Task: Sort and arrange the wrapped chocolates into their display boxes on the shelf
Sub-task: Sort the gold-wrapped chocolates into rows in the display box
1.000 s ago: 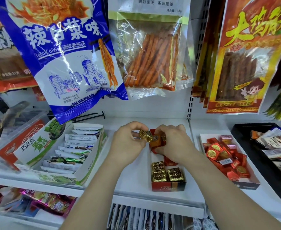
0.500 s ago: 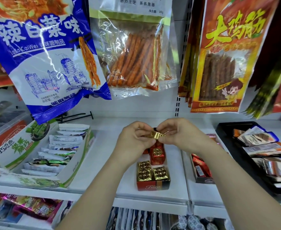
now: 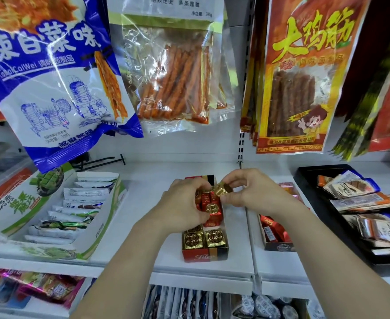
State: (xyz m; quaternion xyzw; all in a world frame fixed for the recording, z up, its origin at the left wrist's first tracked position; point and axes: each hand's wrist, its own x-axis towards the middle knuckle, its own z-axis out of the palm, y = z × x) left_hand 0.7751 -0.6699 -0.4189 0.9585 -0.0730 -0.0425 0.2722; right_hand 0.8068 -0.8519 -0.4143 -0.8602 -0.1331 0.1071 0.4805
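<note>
Half a second before, both hands had pinched the gold-wrapped chocolate [image 3: 222, 190] together. By now the left hand [image 3: 184, 203] had dropped, its fingers curled on the red-wrapped chocolates [image 3: 212, 209] in the display box [image 3: 204, 256]. The right hand [image 3: 253, 194] alone pinched the gold piece, just above the box's back end on the shelf [image 3: 235, 261].

Both bare forearms rise from the lower edge and converge; the right hand [image 3: 256, 192] pinches a small gold foil-wrapped chocolate [image 3: 222, 191] between thumb and forefinger; the left hand [image 3: 184, 203], knuckles up and fingers curled, grips the same chocolate's left end.
</note>
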